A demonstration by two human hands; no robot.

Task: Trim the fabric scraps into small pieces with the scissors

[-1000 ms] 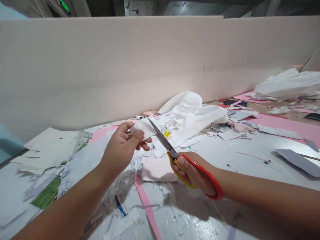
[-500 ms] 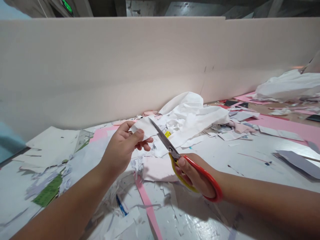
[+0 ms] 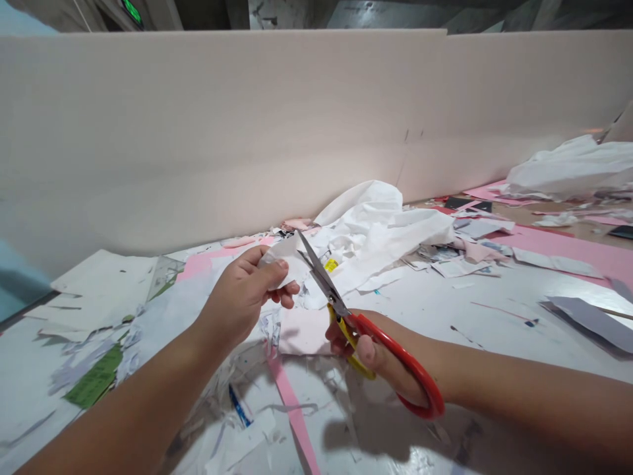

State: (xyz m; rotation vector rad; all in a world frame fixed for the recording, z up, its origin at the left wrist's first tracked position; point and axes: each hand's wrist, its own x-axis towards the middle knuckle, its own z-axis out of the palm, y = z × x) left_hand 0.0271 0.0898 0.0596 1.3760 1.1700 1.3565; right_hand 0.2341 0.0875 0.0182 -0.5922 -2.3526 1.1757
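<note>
Over a scrap-littered white desk [image 3: 425, 303], a person's left hand [image 3: 244, 287] pinches a small piece of white paper [image 3: 289, 257] between thumb and fingers, while the right hand [image 3: 386, 353] grips scissors [image 3: 324, 284] with red and yellow handles. The blades, slightly parted, point up and away at the paper's right edge; whether they touch it cannot be told. Below the hands lie a pale pink piece [image 3: 302, 332] and a long pink strip [image 3: 297, 419]. Crumpled white sheeting [image 3: 368, 221] is heaped behind the scissors, near a small yellow object [image 3: 331, 264] and against a pale partition [image 3: 198, 132]. A green scrap [image 3: 96, 379] lies at left; a large pink sheet [image 3: 568, 254] and a folded gray piece [image 3: 593, 323] lie at right.
</note>
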